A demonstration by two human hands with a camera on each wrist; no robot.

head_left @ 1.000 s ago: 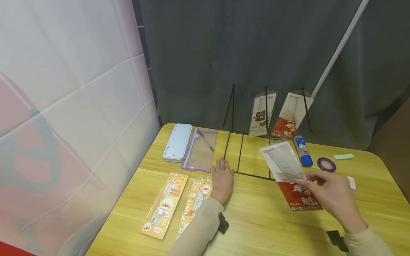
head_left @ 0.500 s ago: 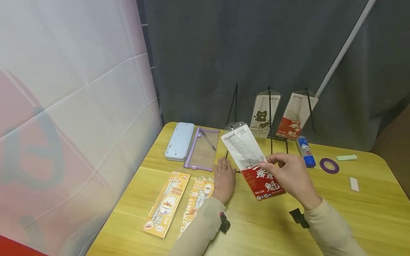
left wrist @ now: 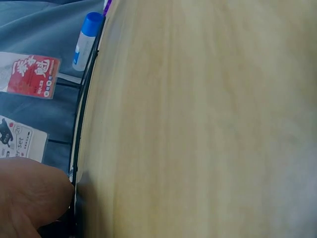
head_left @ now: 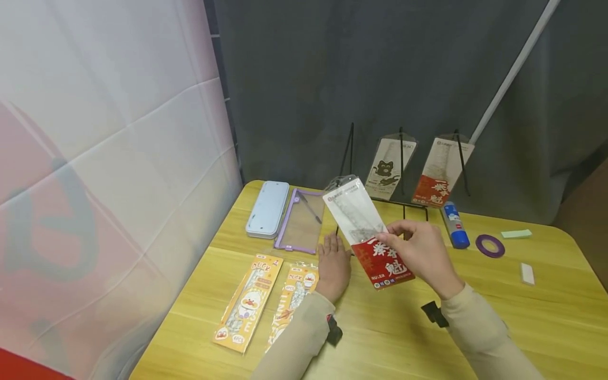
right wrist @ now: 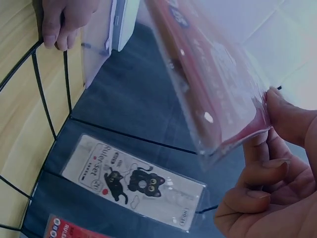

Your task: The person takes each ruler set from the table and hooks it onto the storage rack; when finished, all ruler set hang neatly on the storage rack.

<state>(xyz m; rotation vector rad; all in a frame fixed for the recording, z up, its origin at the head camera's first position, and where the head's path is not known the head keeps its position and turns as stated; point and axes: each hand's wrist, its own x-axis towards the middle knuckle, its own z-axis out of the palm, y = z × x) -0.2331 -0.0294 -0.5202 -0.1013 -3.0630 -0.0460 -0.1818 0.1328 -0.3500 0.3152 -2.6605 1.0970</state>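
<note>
My right hand (head_left: 420,253) pinches a red and white ruler set packet (head_left: 368,232) by its right edge, thumb on the front. The packet tilts to the left, its clear top overlapping the rack's left hook (head_left: 350,150). On the black wire rack (head_left: 404,203) hang a white cat ruler packet (head_left: 389,168) and another red and white ruler packet (head_left: 442,171). My left hand (head_left: 334,266) rests with straight fingers on the rack's left front corner. In the right wrist view, the held packet (right wrist: 218,84) is seen edge-on near the thumb.
Two orange duck packets (head_left: 249,303) lie left of my left arm. Behind them are a pale blue tin case (head_left: 268,208) and a purple-edged mesh pouch (head_left: 304,227) with a pen. At right lie a glue stick (head_left: 456,227), purple tape roll (head_left: 490,246), green strip (head_left: 516,234) and white block (head_left: 527,274).
My right hand has carried the red and white ruler packet left and slightly up, to the left hook. The hanging cat packet has swung a little. My left hand stays on the rack.
</note>
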